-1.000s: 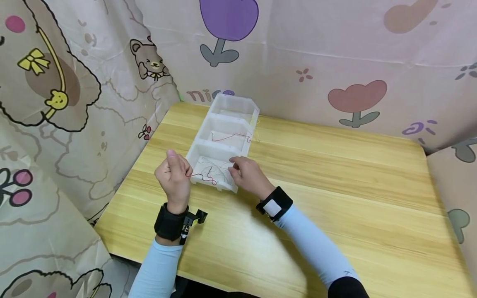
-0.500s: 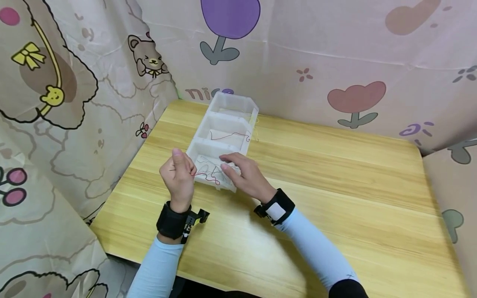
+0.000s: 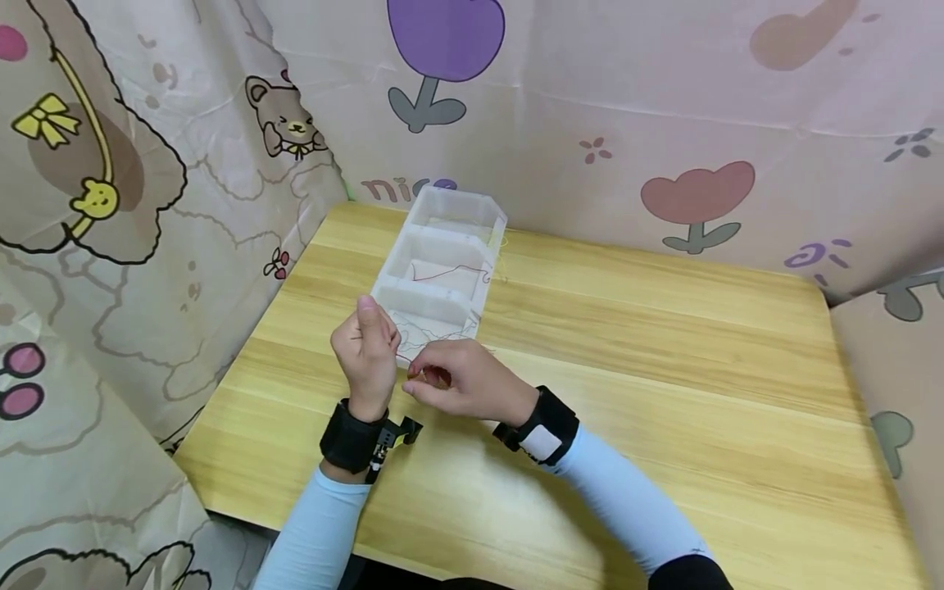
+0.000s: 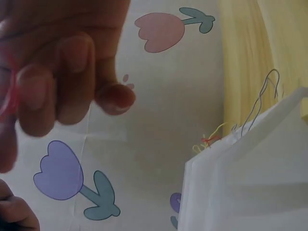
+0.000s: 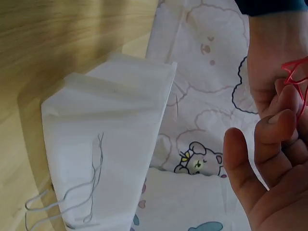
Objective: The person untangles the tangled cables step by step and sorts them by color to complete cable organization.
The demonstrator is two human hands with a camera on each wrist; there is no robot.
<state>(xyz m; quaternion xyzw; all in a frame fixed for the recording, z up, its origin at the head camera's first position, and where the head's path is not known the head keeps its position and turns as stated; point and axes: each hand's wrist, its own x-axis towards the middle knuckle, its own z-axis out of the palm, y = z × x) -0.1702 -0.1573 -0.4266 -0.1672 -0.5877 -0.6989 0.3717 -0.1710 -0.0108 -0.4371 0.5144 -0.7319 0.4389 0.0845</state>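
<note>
My left hand (image 3: 365, 352) is in a fist with the thumb up, gripping a thin red string (image 5: 291, 71). Close on its right, my right hand (image 3: 475, 375) has thumb and forefinger brought together on that string, which shows as a blurred red strand in the left wrist view. Both hands are just in front of a white three-compartment box (image 3: 442, 300). Thin grey strings (image 5: 100, 156) lie in its nearest compartment, some looping over the side. Most of the held string is hidden by the fingers.
Another red string (image 3: 459, 267) lies in the middle compartment. Yellow string (image 4: 219, 129) hangs by the box's far right side. The wooden table (image 3: 664, 369) extends right, with a printed curtain (image 3: 560, 82) behind and at the left.
My right hand has come from over the nearest compartment toward me and left, onto the red string at my left fist. My left hand has shifted slightly right.
</note>
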